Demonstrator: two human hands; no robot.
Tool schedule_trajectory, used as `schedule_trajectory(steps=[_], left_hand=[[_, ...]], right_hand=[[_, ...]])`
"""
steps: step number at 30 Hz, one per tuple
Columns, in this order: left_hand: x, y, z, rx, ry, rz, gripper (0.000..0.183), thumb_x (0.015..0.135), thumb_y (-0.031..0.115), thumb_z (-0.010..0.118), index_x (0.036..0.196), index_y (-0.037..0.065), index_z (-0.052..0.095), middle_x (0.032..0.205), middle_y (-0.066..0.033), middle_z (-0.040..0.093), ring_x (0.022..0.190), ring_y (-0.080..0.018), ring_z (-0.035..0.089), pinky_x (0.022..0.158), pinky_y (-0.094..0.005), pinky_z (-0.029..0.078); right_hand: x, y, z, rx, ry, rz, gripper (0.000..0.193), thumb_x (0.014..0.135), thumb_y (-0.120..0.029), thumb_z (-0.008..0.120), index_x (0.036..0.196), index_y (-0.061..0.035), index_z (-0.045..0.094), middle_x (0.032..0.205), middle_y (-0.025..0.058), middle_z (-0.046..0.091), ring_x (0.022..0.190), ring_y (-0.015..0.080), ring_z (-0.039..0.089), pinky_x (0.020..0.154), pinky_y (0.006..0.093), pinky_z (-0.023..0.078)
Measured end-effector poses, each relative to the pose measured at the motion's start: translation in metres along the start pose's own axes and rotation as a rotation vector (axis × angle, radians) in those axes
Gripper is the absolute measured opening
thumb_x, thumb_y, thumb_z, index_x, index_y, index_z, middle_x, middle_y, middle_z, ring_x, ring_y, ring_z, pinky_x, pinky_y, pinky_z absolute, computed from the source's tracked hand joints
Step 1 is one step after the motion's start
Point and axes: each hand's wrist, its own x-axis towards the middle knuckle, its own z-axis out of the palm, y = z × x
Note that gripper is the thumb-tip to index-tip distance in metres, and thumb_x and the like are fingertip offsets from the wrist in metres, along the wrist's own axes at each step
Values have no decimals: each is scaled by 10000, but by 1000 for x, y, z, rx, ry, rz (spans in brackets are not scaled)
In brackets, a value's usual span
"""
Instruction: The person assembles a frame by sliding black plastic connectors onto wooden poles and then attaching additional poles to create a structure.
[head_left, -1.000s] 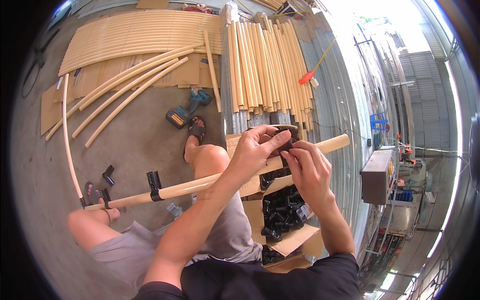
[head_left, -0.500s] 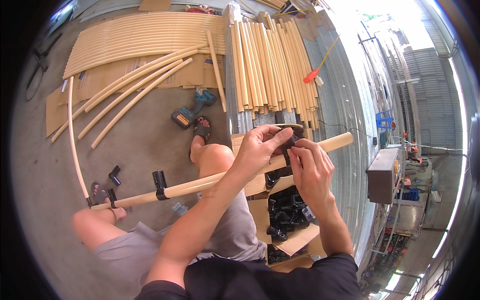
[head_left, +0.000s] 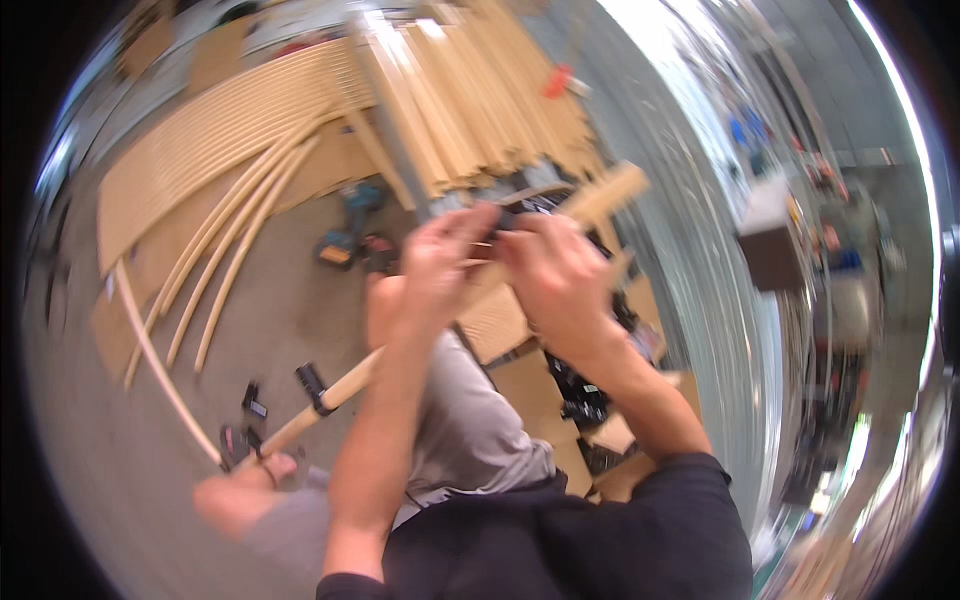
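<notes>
Both hands meet above my lap, blurred by motion, around a small black pipe fitting (head_left: 508, 217). My left hand (head_left: 445, 255) pinches it from the left with closed fingers. From the other side my right hand (head_left: 558, 270) curls its fingers onto the same fitting. Beneath them a long cream-coloured pipe (head_left: 347, 384) slants across my legs, its free end at the upper right. A black clamp-like joint (head_left: 314, 388) sits on this pipe nearer its lower left end. There a thinner curved pipe (head_left: 150, 340) meets it near my foot.
Another black fitting (head_left: 255, 400) lies on the floor. Beyond my knee rests a teal cordless drill (head_left: 362, 200). Cream pipes lie on cardboard at the left, with a stack of pipes (head_left: 470, 100) ahead. An open cardboard box (head_left: 535, 400) of black fittings stands right of my leg.
The whole view has turned and blurred. Both hands are still together at the black fitting, and the long pipe now slants more steeply.
</notes>
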Motion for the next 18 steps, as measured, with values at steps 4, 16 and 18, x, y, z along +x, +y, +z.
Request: schedule_trajectory(steps=[4, 16, 18], left_hand=[[11, -9, -26, 9, -44, 68, 244, 973, 307, 655, 1062, 83, 690, 946, 0, 693, 843, -86, 632, 724, -228, 478], [-35, 21, -50, 604, -68, 38, 383, 1009, 286, 599, 1237, -21, 581, 1112, -123, 671, 1028, -177, 647, 898, -314, 512], [-53, 22, -53, 757, -25, 94, 406, 1009, 267, 602, 1255, -54, 564, 1139, -132, 658, 1064, -183, 638, 944, -311, 493]], right_hand=[[-6, -23, 12, 71, 15, 182, 170, 701, -62, 613, 850, 16, 580, 882, 151, 567, 865, 296, 585, 718, 372, 516], [-365, 78, -75, -14, 337, 1144, 147, 916, -135, 672, 964, 3, 686, 818, 100, 712, 711, 170, 683, 625, 322, 553], [-514, 108, -86, -245, 348, 1425, 182, 942, -151, 641, 968, 23, 684, 777, 108, 708, 663, 144, 673, 588, 303, 548]])
